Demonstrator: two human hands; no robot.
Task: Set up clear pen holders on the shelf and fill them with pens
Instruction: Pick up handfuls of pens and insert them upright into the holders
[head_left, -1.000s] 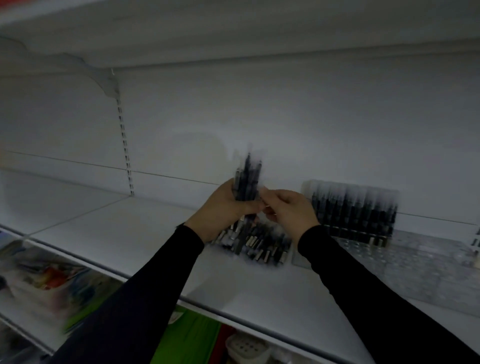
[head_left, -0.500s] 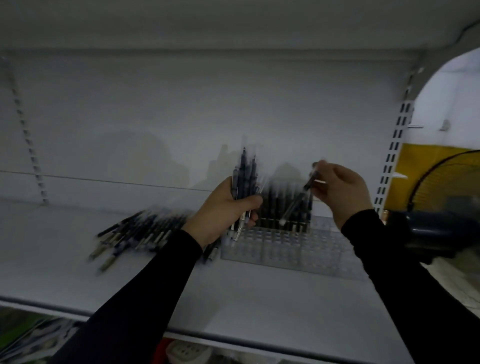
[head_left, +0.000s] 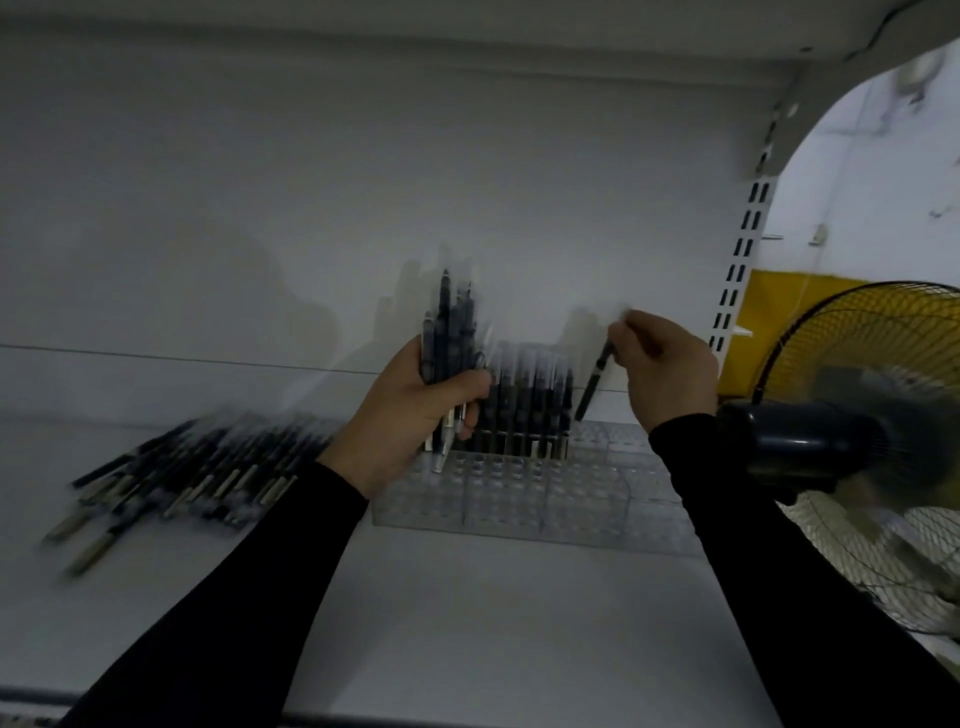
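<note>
Several dark pens (head_left: 451, 332) stood upright as a bundle in the left hand (head_left: 415, 410), whose fingers were curled round their lower halves. One more pen (head_left: 592, 382) hung tilted from the right hand (head_left: 665, 364), pinched near its upper end by the fingertips, its lower tip just above the back of the clear pen holder (head_left: 519, 499). That holder sat on the white shelf (head_left: 493, 623) just below and between both hands, its grid of holes mostly bare at the front, while a row of standing pens (head_left: 530, 400) filled its rear part directly behind the left hand's knuckles. Well off to the left of the left hand, a blurred pile of loose pens (head_left: 197, 473) lay flat on the shelf. Beyond the right wrist stood a fan with a yellow-tinted wire guard (head_left: 857, 415).
</note>
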